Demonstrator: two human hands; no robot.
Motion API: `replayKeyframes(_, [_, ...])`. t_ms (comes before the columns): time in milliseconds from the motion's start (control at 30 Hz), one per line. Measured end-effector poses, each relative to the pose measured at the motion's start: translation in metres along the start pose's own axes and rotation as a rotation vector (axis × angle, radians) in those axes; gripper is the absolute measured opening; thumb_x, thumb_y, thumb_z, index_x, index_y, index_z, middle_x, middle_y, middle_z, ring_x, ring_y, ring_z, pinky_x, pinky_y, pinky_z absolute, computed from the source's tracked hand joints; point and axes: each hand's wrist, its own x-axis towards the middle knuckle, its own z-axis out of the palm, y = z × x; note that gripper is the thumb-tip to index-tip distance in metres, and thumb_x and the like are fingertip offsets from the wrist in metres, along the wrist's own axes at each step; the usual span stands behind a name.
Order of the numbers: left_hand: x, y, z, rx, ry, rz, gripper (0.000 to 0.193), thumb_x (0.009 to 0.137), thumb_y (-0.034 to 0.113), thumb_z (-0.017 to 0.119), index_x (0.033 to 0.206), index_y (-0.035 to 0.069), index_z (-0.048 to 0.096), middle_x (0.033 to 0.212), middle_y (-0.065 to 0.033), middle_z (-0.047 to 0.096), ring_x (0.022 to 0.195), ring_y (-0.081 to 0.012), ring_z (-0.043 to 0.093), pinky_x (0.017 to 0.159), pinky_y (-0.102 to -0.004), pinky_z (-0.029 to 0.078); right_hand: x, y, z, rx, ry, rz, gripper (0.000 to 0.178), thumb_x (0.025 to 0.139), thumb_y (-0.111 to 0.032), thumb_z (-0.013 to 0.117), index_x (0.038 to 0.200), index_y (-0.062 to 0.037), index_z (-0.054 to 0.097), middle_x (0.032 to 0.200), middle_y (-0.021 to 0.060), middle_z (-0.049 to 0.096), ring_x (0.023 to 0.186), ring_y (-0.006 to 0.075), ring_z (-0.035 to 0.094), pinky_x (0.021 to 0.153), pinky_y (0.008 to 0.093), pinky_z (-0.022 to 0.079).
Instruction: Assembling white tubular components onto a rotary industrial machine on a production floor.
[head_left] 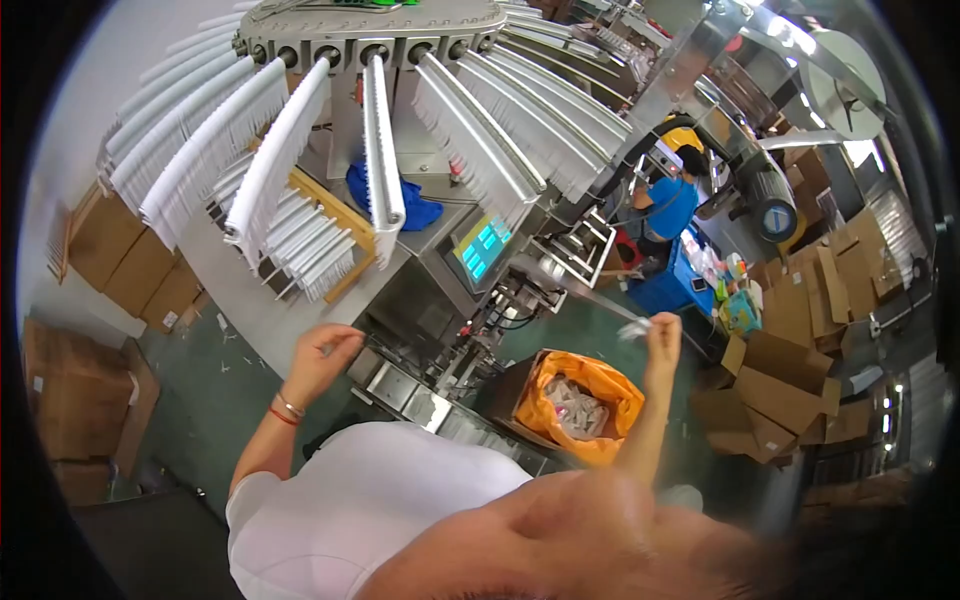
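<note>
My left hand is beside the metal machine's front edge, its fingertips pinched together; whatever they may hold is too small to make out. A bracelet and a red cord circle that wrist. Out to the right, my right hand pinches a small crumpled whitish strip, slightly blurred. Below and left of that hand stands a bin lined with an orange bag, with pale scraps inside. Between my hands lies the machine's mechanism, next to a lit touch panel.
Metal arms hung with white strips fan out overhead. A wooden-framed tray of white rods rests on the metal table. Cardboard boxes stand at right, more boxes at left. A person in blue sits beyond a blue crate.
</note>
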Motion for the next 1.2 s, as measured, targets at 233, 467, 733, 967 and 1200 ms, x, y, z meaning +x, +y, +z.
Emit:
replayKeyframes(233, [0.014, 0.032, 0.038, -0.302, -0.445, 0.348, 0.084, 0.081, 0.01, 0.075, 0.15, 0.003, 0.027, 0.142, -0.0121, 0.046, 0.126, -0.0182, 0.048, 0.103, -0.0323, 0.042, -0.082, -0.095, 0.224, -0.077, -0.529, -0.185, 0.021, 0.091, -0.006, 0.057, 0.112, -0.0059, 0.053, 0.097, 0.0075, 0.053, 0.087, 0.0178, 0.053, 0.075, 0.0278, 0.044])
replayKeyframes(467, [0.03, 0.001, -0.078, -0.433, -0.834, -0.219, 0.038, 0.091, 0.018, 0.065, 0.122, 0.0, 0.051, 0.116, -0.0103, 0.06, 0.099, -0.0186, 0.059, 0.098, -0.0349, 0.046, -0.098, -0.133, 0.362, -0.289, -0.486, -0.483, 0.019, 0.082, -0.007, 0.066, 0.099, -0.0066, 0.058, 0.085, 0.0116, 0.057, 0.081, 0.0315, 0.053, 0.068, 0.0409, 0.042])
replayKeyframes(733, [0.088, -0.051, -0.193, -0.95, -0.759, -0.703, 0.024, 0.1, 0.021, 0.048, 0.093, 0.0, 0.059, 0.074, -0.0037, 0.059, 0.072, -0.0169, 0.062, 0.086, -0.0374, 0.054, -0.117, -0.108, 0.493, -0.66, -0.268, -0.48, 0.012, 0.077, -0.009, 0.061, 0.088, -0.0073, 0.057, 0.081, 0.0088, 0.059, 0.073, 0.0298, 0.057, 0.067, 0.0412, 0.043])
replayKeyframes(967, [0.127, -0.077, -0.232, -1.411, -0.658, -0.897, 0.031, 0.102, 0.025, 0.044, 0.107, -0.003, 0.058, 0.082, -0.0062, 0.062, 0.072, -0.0191, 0.063, 0.085, -0.0377, 0.054, -0.111, -0.097, 0.524, -0.927, 0.025, -0.468, 0.031, 0.076, -0.009, 0.063, 0.108, -0.0115, 0.064, 0.094, 0.0056, 0.066, 0.078, 0.0262, 0.061, 0.069, 0.0384, 0.047])
replayKeyframes(1200, [0.041, -0.059, -0.23, -0.997, -1.408, -0.725, 0.041, 0.103, 0.03, 0.042, 0.124, -0.005, 0.052, 0.104, -0.0133, 0.065, 0.09, -0.021, 0.065, 0.087, -0.0345, 0.052, -0.11, -0.08, 0.528, -1.092, 0.031, -0.318, 0.044, 0.082, -0.013, 0.061, 0.125, -0.0113, 0.06, 0.111, 0.0089, 0.064, 0.086, 0.0288, 0.062, 0.076, 0.0411, 0.049])
